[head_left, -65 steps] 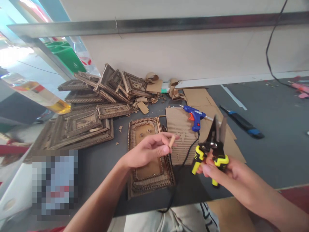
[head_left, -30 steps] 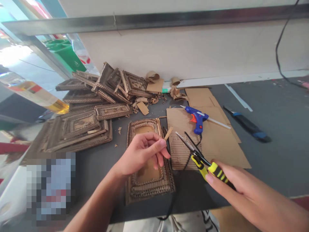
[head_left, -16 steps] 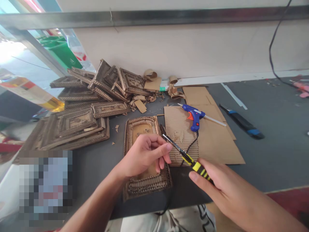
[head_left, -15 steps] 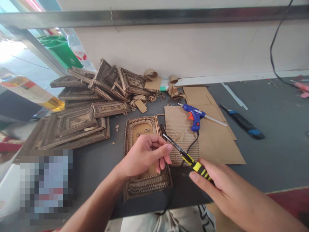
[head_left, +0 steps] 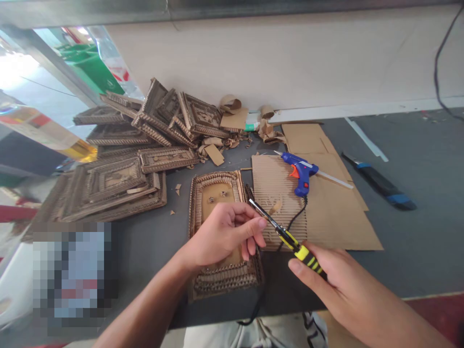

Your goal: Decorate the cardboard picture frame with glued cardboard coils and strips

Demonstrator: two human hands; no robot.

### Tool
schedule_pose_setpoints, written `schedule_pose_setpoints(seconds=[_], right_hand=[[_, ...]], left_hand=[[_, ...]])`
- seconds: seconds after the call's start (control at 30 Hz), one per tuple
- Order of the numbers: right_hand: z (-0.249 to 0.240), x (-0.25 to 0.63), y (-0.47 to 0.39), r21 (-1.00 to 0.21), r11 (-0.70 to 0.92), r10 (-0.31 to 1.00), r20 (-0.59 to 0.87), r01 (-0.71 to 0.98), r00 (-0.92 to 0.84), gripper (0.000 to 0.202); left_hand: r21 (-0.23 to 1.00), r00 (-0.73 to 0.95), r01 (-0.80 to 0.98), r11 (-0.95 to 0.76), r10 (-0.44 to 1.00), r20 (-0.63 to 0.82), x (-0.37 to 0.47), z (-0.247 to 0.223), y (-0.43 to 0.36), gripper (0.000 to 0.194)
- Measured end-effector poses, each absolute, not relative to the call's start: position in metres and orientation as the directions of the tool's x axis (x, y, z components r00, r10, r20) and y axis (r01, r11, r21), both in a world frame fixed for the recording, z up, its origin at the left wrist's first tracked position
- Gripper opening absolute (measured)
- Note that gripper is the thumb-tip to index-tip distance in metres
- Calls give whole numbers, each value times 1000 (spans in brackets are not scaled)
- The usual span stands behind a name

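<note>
My right hand (head_left: 326, 275) grips a yellow-and-black utility knife (head_left: 304, 253) with a long, thin metal end that points up and left. That end reaches the fingertips of my left hand (head_left: 232, 232). The left fingers are curled, thumb and forefinger close together; anything between them is too small to make out. Beneath the left hand lies a framed corrugated cardboard panel (head_left: 228, 278), partly covered by it. Two small curled pieces (head_left: 224, 193) sit on the panel's smooth inner face. To the right, a blue glue gun (head_left: 302, 169) rests on a ribbed cardboard sheet (head_left: 263, 181).
Cardboard frames (head_left: 108, 179) are piled at the left, with paper scraps (head_left: 213, 154) beside them. Flat cardboard (head_left: 337, 212) and a black-and-blue knife (head_left: 380, 181) lie right. A tilted bottle (head_left: 47, 130) stands far left. The glue gun's cord (head_left: 290, 224) passes near my right hand.
The view has tipped slightly down and left, so the table things appear shifted right. Both hands keep nearly the same pose, with the knife still at the left fingertips.
</note>
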State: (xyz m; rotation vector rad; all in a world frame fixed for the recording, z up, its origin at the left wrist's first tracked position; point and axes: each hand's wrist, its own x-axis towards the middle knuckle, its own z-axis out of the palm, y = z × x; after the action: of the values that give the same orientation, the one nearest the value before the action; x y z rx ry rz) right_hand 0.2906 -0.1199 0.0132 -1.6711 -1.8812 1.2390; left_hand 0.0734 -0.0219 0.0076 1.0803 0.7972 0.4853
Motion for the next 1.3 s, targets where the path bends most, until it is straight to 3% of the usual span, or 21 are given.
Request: schedule_pose_setpoints(seconds=[0.93,1.17,1.3], right_hand=[[8,289,-112,-757,-78,920,-306,649,-246,38],[-4,287,-116,-718,-28,945,-245,695,-216,40],[-14,287,-116,-631,54,985,-92,774,-144,43]], left_hand=[[907,605,8,420,721,-339,76,9,-21,33],[918,606,28,395,724,-330,74,9,-21,34],[929,611,43,367,727,-315,74,5,-22,35]])
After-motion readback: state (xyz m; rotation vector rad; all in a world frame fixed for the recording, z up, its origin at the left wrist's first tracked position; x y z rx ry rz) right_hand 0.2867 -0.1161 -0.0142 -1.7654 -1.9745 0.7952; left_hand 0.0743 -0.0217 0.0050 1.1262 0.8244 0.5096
